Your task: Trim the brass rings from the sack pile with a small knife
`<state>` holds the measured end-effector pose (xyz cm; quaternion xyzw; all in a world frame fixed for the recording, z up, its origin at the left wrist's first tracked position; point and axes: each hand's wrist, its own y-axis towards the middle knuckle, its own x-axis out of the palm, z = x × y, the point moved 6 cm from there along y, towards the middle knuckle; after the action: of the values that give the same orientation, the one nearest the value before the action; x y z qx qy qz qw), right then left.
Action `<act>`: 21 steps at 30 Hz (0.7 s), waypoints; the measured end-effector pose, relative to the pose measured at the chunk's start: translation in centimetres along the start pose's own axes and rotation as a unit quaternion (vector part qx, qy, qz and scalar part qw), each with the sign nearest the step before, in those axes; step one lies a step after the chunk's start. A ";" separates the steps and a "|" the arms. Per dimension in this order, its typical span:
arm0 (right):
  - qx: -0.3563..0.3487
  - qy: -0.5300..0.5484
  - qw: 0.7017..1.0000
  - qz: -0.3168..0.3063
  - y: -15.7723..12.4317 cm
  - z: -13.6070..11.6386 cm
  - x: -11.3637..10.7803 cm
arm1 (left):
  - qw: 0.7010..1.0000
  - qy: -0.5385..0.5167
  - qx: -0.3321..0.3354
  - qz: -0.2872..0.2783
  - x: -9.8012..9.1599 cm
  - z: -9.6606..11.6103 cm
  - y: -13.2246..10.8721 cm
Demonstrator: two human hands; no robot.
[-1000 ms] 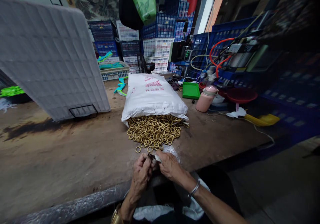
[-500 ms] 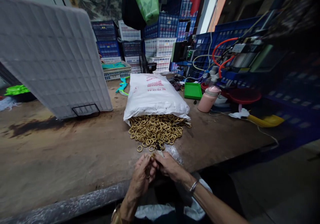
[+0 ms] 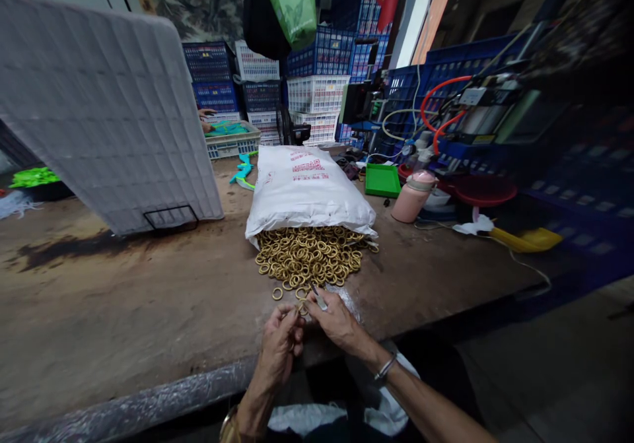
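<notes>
My left hand [image 3: 281, 344] is closed, its thumb and fingers pinching a gold-coloured ring [image 3: 302, 308] near the table's front edge. My right hand [image 3: 337, 321] meets it from the other side, fingertips at the same ring. Held in the right hand is a small slim tool [image 3: 321, 301] with a pale body and a thin dark tip pointing up and away; its exact kind is not clear. Just beyond both hands, a heap of gold-coloured rings [image 3: 310, 258] spills from the mouth of a white sack [image 3: 310, 195] with red print. One loose ring [image 3: 277, 294] lies apart.
A tall grey padded panel [image 3: 113, 119] stands at left. To the right are a green tray [image 3: 382, 180], a pink bottle [image 3: 413, 197], a yellow scoop [image 3: 528, 239] and a machine with orange hoses [image 3: 488, 106]. Another person's hand [image 3: 205, 114] shows by a basket [image 3: 232, 144] behind.
My right hand has shifted slightly up and turned, showing more of the tool, whose tip now tilts left. The ring between my hands shows more clearly. The other person's hand has come into view behind.
</notes>
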<state>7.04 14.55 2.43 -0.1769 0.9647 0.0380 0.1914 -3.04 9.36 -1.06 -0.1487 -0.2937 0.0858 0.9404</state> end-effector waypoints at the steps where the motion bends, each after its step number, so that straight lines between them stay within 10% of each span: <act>1: -0.002 0.004 1.000 -0.005 -0.1 -0.1 0.1 | 1.000 -0.001 -0.001 -0.003 0.1 0.1 0.0; 21: -0.013 -0.014 0.997 -0.071 -0.4 0.3 1.4 | 0.960 -0.152 -0.231 -0.038 0.2 -2.2 -0.6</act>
<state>6.11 13.72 1.67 -0.2470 0.9463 0.0398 0.2047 -1.51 8.37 -2.51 -0.3356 -0.4503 0.0013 0.8274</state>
